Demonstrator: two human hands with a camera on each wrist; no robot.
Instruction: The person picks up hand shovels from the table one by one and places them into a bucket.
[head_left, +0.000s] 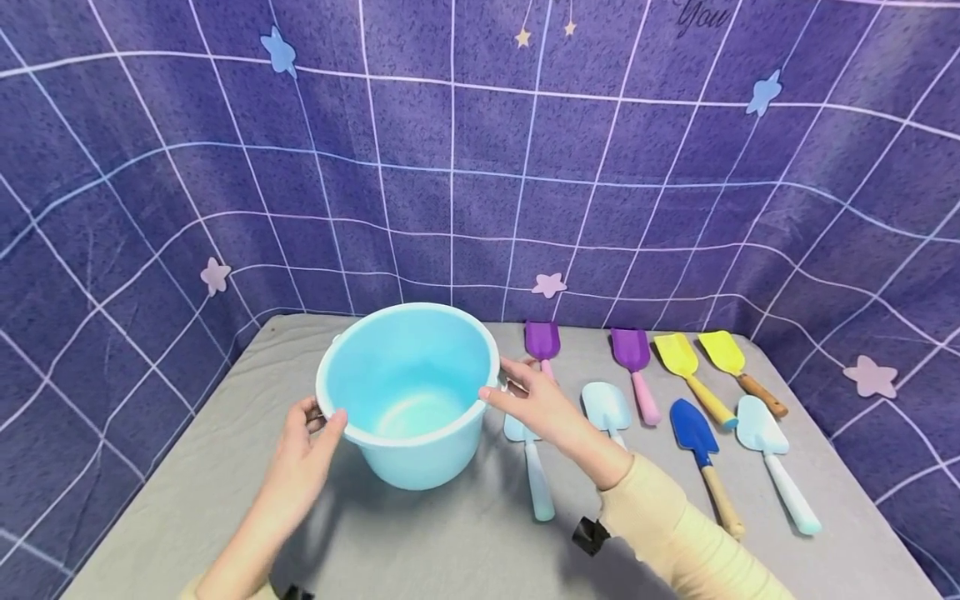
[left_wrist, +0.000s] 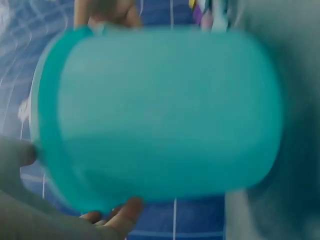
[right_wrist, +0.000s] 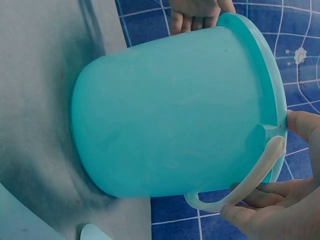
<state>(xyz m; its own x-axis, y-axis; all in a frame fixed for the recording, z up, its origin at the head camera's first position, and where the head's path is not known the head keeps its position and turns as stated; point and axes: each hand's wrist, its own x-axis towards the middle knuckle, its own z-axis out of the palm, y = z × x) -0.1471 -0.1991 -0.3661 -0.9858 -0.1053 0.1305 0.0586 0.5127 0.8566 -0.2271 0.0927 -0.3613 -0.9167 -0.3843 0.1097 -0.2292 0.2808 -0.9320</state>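
Left hand [head_left: 306,443] gripped the near-left rim of a round light-blue plastic bucket [head_left: 420,458], thumb over the edge, fingers underneath. Bucket sat left of centre, mouth up, over the grey cloth-covered surface [head_left: 187,533]; hard to tell whether its base touched. Right hand [head_left: 536,400] held the opposite rim, thumb on top, fingers below beside a curved white handle [right_wrist: 255,175]. Partly behind that hand lay a pale-blue shovel [head_left: 537,479] and a purple-bladed, pink-handled shovel [head_left: 542,340]. Next rightward: second pale-blue shovel [head_left: 606,406], partly covered by the right arm, second purple-and-pink shovel [head_left: 632,350], all-yellow shovel [head_left: 678,357], dark-blue shovel with wooden handle [head_left: 693,429], yellow-bladed shovel with brown handle [head_left: 723,352], third pale-blue shovel [head_left: 760,427]. Purple-blue grid-patterned fabric [head_left: 412,200] hung behind.
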